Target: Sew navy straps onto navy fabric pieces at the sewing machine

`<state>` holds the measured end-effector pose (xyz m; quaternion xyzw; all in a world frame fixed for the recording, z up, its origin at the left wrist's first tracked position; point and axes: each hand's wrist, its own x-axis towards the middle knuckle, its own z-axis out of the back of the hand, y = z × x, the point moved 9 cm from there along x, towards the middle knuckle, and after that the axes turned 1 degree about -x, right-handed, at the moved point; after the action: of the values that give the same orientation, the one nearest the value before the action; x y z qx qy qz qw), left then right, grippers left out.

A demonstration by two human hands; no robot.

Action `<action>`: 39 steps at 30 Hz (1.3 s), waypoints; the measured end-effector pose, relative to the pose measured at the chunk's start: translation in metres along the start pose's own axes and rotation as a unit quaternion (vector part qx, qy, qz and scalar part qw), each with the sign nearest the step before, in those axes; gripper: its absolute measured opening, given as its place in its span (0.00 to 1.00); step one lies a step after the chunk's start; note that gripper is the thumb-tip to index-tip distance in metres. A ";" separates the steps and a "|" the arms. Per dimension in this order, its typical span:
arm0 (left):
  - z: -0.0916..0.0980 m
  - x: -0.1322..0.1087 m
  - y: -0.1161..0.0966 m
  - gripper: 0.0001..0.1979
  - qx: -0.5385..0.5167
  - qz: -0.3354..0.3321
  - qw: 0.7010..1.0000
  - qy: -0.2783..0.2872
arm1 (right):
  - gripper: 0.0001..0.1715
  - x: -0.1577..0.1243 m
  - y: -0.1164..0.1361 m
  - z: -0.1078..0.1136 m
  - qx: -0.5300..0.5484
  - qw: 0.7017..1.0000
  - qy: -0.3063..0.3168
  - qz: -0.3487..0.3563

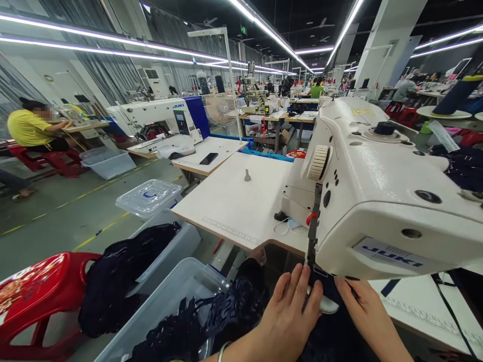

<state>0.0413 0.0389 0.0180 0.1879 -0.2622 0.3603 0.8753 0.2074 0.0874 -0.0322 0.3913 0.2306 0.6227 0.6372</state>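
Note:
Dark navy fabric (334, 329) hangs under the needle area of a large white JUKI sewing machine (362, 201). A pale stitched outline shows on the cloth just below the presser area (312, 256). My left hand (289, 311) lies on the fabric's left side, its fingers stretched forward and touching the cloth near the needle. Beside its thumb a silvery curved piece (329, 305) shows; its kind is unclear. On the other side, my right hand (364, 306) is closed on the fabric, thumb and index finger at its edge, with the other fingers partly hidden.
The white table (226, 201) carries a small grey key-like piece (247, 175). Clear plastic bins (181, 281) of dark garments stand at my left, by a red stool (41, 296). A phone (209, 159) lies on the table beyond. A person in yellow (30, 125) sits far left.

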 end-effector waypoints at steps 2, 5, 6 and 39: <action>-0.002 -0.002 0.002 0.21 0.001 0.017 1.000 -0.004 | 0.20 -0.003 -0.011 -0.004 0.029 0.999 -0.002 -0.021; -0.005 -0.004 0.002 0.21 0.001 0.024 1.000 0.001 | 0.22 -0.009 -0.036 -0.006 0.080 0.994 -0.050 -0.064; -0.005 -0.004 0.002 0.21 0.000 0.024 1.000 0.000 | 0.24 -0.011 -0.045 -0.008 0.092 0.991 -0.065 -0.077; 0.040 -0.012 0.084 0.12 -0.024 0.062 0.988 -0.142 | 0.18 -0.027 0.112 0.000 -0.348 0.870 -0.116 0.329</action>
<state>-0.0398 0.0681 0.0540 0.1996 -0.4033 0.3770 0.8096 0.1351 0.0523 0.0504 0.2674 -0.2189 0.7862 0.5124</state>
